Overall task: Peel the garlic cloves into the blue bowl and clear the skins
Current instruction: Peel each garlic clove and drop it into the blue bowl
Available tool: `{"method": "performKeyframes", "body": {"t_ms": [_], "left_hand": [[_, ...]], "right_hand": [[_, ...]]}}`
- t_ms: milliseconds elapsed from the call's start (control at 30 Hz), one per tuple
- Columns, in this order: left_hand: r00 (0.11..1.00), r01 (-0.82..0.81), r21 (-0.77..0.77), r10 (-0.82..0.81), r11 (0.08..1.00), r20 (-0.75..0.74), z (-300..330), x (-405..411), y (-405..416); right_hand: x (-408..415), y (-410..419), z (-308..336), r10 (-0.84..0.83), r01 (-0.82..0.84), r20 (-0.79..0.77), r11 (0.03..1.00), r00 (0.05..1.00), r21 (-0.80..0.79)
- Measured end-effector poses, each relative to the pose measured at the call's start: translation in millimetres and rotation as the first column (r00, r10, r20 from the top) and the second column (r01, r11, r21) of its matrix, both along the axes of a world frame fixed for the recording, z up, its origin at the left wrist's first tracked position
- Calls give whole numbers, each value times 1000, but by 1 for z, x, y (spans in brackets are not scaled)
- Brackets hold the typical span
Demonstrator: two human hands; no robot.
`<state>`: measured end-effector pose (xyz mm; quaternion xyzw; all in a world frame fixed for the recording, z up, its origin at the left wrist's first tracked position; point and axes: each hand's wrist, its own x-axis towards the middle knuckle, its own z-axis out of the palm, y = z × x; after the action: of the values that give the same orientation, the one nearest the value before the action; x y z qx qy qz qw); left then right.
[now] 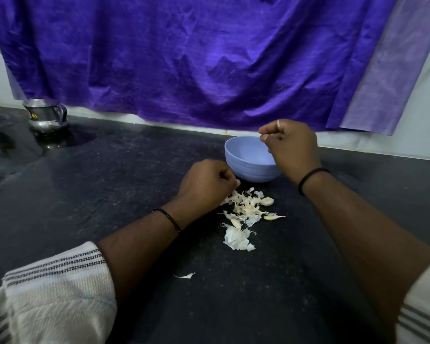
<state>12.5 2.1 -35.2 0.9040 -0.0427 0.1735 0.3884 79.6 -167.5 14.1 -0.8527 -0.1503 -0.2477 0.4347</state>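
The blue bowl (246, 155) stands on the dark counter, and the part of its inside that I can see looks empty. My right hand (292, 145) hovers over the bowl's right rim with its fingers curled toward the thumb; I see nothing between them. My left hand (207, 182) is curled into a loose fist just left of the bowl, knuckles up, fingertips down at the top of the garlic pile (246, 207). What those fingers hold is hidden. The pile mixes papery skins with a few unpeeled cloves (267, 201). A larger clump of skin (237, 240) lies nearer me.
One stray skin flake (185, 276) lies on the black counter (109, 194) toward me. A steel jug (46, 115) stands at the back left beside a dark sink edge. A purple cloth (196, 58) hangs on the wall behind the bowl.
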Motion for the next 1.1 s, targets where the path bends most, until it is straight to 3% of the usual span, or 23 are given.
{"method": "performKeyframes", "body": {"t_ms": [267,467,767,900,1100], "left_hand": [[999,-21,43,19,999,40,1,1,-1],[996,-54,82,47,995,79,2,-2,0],[996,-19,59,14,998,93,-4,-2,-3],[995,-10,40,6,999,103,-4,-1,-4],[976,172,-119,-153,978,154,-6,-3,-8]], "right_hand": [[-51,-17,-17,88,-88,32,996,996,13],[-47,-36,-37,8,-31,-70,941,998,-336],[-46,-43,-38,75,-228,-275,781,958,-581],[-45,-43,-40,85,-215,-255,814,963,-540],[-49,-36,-36,127,-168,-187,961,974,-220]]}}
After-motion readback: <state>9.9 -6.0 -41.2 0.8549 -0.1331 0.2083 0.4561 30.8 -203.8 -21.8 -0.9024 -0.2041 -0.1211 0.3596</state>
